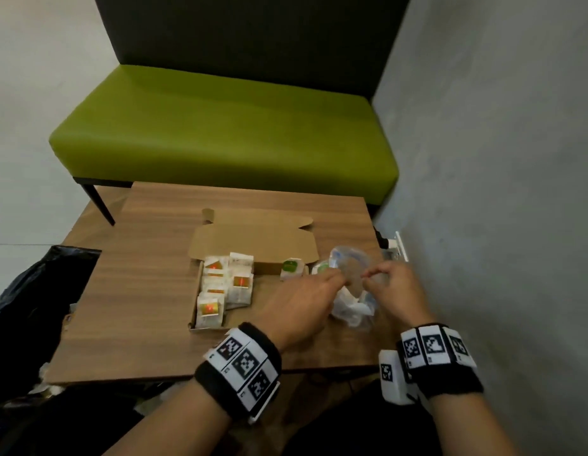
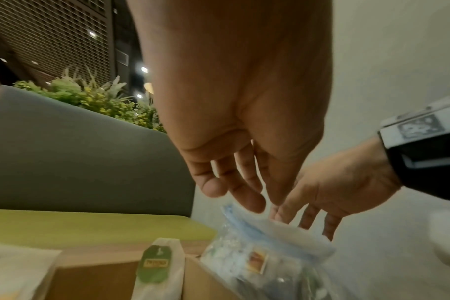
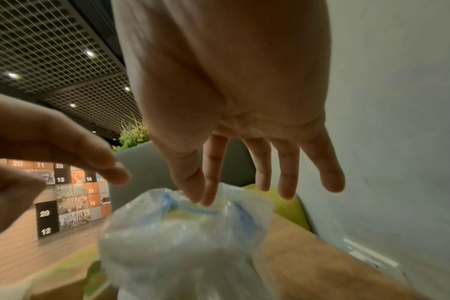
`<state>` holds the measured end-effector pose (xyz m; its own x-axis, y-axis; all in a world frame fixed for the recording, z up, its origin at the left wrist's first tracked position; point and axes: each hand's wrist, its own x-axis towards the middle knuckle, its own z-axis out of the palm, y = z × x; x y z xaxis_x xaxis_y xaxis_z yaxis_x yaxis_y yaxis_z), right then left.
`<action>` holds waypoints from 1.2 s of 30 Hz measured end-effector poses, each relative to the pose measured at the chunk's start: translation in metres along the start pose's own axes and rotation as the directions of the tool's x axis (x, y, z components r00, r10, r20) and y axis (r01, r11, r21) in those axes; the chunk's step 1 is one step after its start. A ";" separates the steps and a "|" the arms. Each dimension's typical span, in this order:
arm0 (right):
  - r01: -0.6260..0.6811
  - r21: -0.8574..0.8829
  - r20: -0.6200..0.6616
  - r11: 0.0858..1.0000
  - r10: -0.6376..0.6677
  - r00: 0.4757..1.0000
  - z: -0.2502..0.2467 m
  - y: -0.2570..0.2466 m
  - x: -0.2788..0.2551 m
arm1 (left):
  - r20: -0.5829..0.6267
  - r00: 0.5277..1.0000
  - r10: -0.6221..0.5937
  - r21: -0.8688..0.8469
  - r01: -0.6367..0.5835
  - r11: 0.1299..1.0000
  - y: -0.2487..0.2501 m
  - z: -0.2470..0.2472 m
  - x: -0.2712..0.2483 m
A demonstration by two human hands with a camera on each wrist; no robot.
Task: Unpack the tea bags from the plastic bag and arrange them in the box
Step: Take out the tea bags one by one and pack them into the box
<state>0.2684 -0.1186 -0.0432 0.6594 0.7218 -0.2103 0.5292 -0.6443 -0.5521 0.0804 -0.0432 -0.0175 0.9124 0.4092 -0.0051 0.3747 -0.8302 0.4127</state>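
The clear plastic bag (image 1: 351,291) lies on the worktop (image 1: 147,311) just beside the open cardboard box (image 1: 253,245), at the box's right end. Its rim is pinched by thumb and forefinger of the right hand (image 1: 393,287); the left hand (image 1: 305,301) is held at the mouth, fingers (image 2: 247,194) loosely spread and holding nothing. Red-labelled tea bags (image 1: 223,284) are stacked at the box's left end, and a green-labelled tea bag (image 1: 292,268) stands at its right. The thin film could slip or crumple shut, and tea bags could be spilled beside the box if the rim is tugged unevenly.

Plastic bag (image 3: 183,243) contents blurred; box (image 1: 253,245) front behind left hand (image 1: 302,304).
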 end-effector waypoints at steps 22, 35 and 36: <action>0.014 -0.305 0.162 0.952 0.037 0.986 0.021 -0.007 -0.019 | -0.050 0.998 0.025 -0.026 -0.026 0.999 -0.010 0.057 -0.001; 0.013 -0.299 0.049 0.954 0.002 0.999 0.029 -0.008 -0.024 | -0.055 0.998 0.013 -0.052 -0.016 0.999 -0.010 0.058 -0.003; 0.010 -0.256 0.015 0.967 -0.006 1.000 0.028 -0.005 -0.023 | -0.066 0.998 0.005 -0.064 -0.010 0.998 -0.010 0.057 -0.003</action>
<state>0.2354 -0.1250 -0.0575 0.6479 0.7294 -0.2193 0.6547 -0.6805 -0.3290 0.0834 -0.0576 -0.0730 0.9016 0.4288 0.0570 0.3546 -0.8080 0.4706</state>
